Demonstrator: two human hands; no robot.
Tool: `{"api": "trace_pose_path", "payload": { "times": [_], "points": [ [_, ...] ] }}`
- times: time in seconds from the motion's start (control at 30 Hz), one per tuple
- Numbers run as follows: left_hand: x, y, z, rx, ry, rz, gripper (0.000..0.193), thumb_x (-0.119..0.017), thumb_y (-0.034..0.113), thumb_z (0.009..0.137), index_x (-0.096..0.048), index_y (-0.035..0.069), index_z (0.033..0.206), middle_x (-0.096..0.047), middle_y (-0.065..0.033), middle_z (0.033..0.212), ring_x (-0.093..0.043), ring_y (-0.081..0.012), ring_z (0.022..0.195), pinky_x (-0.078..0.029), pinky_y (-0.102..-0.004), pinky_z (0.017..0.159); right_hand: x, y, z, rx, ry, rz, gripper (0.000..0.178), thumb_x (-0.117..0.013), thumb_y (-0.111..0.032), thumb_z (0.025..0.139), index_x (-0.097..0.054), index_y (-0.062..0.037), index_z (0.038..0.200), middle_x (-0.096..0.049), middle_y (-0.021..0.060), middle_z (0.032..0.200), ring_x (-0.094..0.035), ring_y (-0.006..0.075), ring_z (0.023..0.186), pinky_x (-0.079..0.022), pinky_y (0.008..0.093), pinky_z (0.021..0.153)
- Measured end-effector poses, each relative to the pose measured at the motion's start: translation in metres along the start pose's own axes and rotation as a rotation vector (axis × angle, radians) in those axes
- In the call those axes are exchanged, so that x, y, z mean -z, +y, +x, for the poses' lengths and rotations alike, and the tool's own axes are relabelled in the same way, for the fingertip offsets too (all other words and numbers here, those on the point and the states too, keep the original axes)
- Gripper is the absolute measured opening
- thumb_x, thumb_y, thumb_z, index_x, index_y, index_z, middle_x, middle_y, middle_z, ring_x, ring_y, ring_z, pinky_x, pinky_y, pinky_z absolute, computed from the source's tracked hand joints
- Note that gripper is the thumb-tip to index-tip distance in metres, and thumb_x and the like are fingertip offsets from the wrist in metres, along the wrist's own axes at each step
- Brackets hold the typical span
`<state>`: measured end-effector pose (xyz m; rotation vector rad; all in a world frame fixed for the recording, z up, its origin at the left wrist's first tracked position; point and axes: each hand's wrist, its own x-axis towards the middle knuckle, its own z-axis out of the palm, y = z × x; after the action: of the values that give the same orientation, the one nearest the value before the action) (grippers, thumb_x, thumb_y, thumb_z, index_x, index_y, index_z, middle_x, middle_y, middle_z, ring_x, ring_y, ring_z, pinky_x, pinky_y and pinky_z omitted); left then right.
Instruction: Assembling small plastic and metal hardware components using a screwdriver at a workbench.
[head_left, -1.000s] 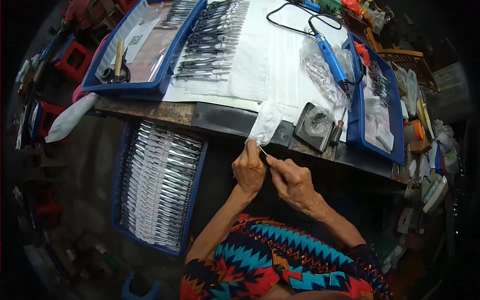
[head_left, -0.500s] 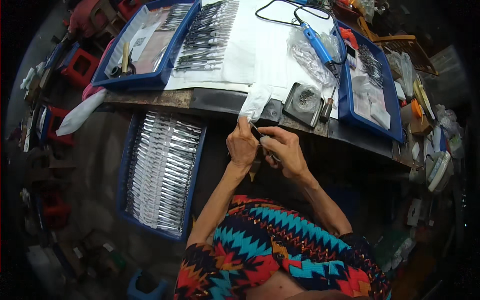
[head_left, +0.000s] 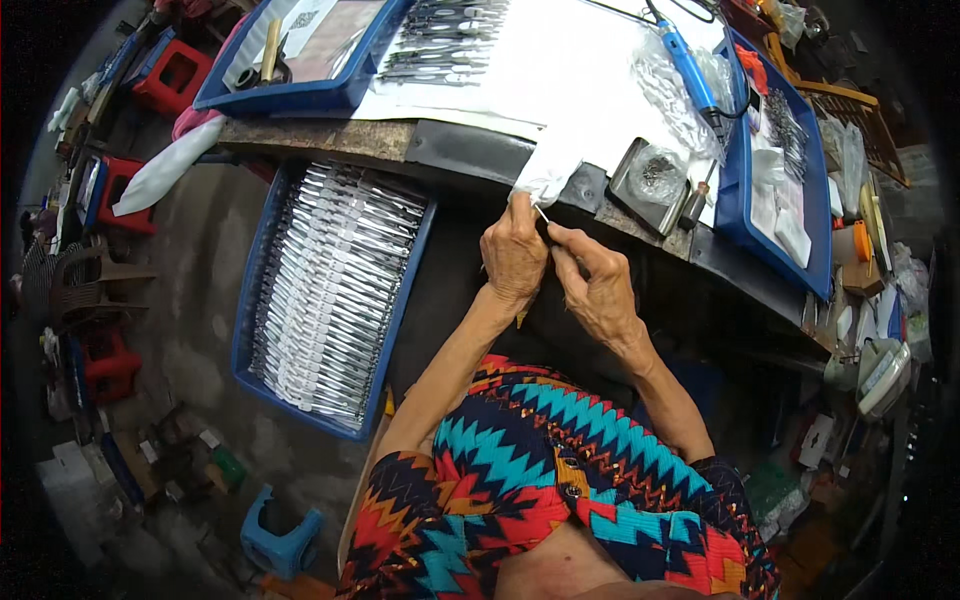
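Observation:
My left hand (head_left: 515, 250) is closed just below the table's front edge. Its fingertips are against a crumpled white cloth (head_left: 550, 172) draped over that edge. A thin shiny metal piece (head_left: 541, 212) pokes out beside the fingertips; most of it is hidden. Close by on the right, my right hand (head_left: 600, 288) has its fingers curled in, thumb and forefinger toward the left hand. What it holds, if anything, is hidden. Below the left hand a small yellowish tip (head_left: 521, 318) shows.
On the table are a metal tray (head_left: 640, 212) with a bag of small parts, a screwdriver (head_left: 697, 200), a blue corded tool (head_left: 690, 70), rows of slim metal tools (head_left: 440, 45) and blue bins (head_left: 285, 100) (head_left: 738, 225). A lower blue bin (head_left: 400, 335) holds many slim metal pieces.
The whole view has shifted, so the table sits higher and further right. My right hand has drawn slightly apart from my left, its fingers more curled. The left stays by the cloth.

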<state>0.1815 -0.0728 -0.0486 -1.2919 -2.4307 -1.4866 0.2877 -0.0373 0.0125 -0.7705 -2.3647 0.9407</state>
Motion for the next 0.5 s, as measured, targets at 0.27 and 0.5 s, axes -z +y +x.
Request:
{"api": "trace_pose_path", "payload": {
  "times": [0.27,0.5],
  "points": [
    [0.003,0.002,0.000,-0.003,0.047,0.059,0.012,-0.055,0.001,0.075,-0.045,0.002,0.080,-0.055,-0.0157,0.064,-0.060,-0.0324,0.058,-0.047,-0.0375,0.046,0.005,-0.014,0.005,-0.420,-0.059,0.447,0.022,-0.055,-0.006,0.082,-0.060,0.0019,0.101,-0.056,0.0033,0.059,-0.046,0.0046,0.052,-0.039,0.0233,0.047],
    [-0.008,-0.001,0.000,-0.014,0.055,0.061,0.012,-0.055,0.001,0.073,-0.045,0.001,0.081,-0.056,-0.0153,0.064,-0.060,-0.0316,0.057,-0.047,-0.0368,0.046,0.011,-0.015,0.010,-0.729,-0.064,0.886,0.025,-0.058,-0.010,0.081,-0.057,0.0042,0.102,-0.052,0.0019,0.058,-0.043,0.0047,0.041,-0.031,0.0179,0.035]
  ]
}}
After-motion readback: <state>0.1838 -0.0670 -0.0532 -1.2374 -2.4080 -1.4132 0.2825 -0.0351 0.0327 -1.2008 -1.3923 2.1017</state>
